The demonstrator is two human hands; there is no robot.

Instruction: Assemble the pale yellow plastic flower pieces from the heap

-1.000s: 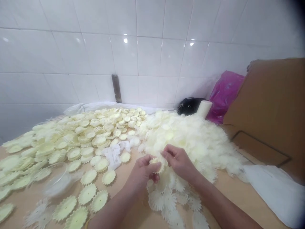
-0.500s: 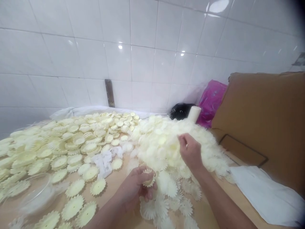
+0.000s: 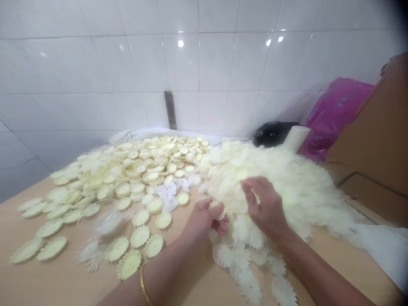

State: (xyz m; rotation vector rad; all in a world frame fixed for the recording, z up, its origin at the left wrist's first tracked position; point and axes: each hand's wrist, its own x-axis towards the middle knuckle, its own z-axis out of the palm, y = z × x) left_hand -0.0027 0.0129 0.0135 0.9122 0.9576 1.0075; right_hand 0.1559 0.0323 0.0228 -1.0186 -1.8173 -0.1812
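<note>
My left hand [image 3: 205, 219] grips a small cream disc with a notched edge [image 3: 218, 210] between thumb and fingers, just in front of a heap of thin, whitish, petal-edged pieces [image 3: 255, 163]. My right hand [image 3: 264, 206] is over that heap, to the right of the left one. Its thumb and forefinger curl toward each other at the tips; whatever lies between them is too small to make out. Thicker cream notched discs [image 3: 140, 236], some with a tiny centre hole, lie singly and piled to the left. A crumpled white scrap [image 3: 167, 195] rests between the two heaps.
A clear round dish [image 3: 108, 219] sits among the discs at left. Behind the whitish heap are a pale cylinder [image 3: 296, 138], a black bag [image 3: 274, 134] and a magenta plastic bag [image 3: 338, 110]. A brown carton [image 3: 379, 144] stands at right, near a white sheet [image 3: 382, 246].
The view has swung left, so everything appears farther right. My right hand has come closer to the left hand, its fingers less tightly curled. My left hand keeps its disc.
</note>
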